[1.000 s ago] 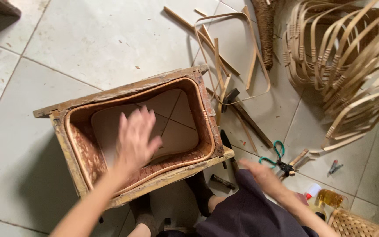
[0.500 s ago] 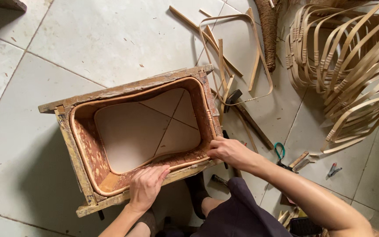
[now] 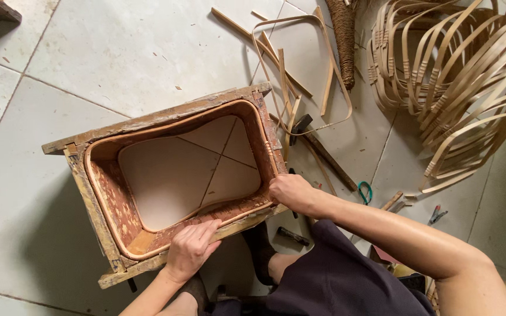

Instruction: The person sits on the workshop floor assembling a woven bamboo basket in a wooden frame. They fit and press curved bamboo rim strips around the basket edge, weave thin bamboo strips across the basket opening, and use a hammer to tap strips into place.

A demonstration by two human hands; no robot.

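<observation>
A worn rectangular wooden frame (image 3: pixel 147 126) stands on the tiled floor, open through to the tiles. A thin bamboo strip (image 3: pixel 165 126) is bent around its inner wall as a loop. My left hand (image 3: pixel 190 250) grips the frame's near edge, fingers curled over the strip. At the near right corner my right hand (image 3: pixel 291 192) presses on the frame and strip.
A hammer (image 3: pixel 317 149) lies just right of the frame, with loose bamboo strips (image 3: pixel 282 76) and a bent loop. A pile of finished bamboo loops (image 3: pixel 458 93) fills the upper right. Green-handled scissors (image 3: pixel 364 191) and a dark tool (image 3: pixel 293 235) lie near my knees.
My left hand came out of the frame's opening and took hold of the near edge. My right hand left the scissors area and came to the frame's near right corner.
</observation>
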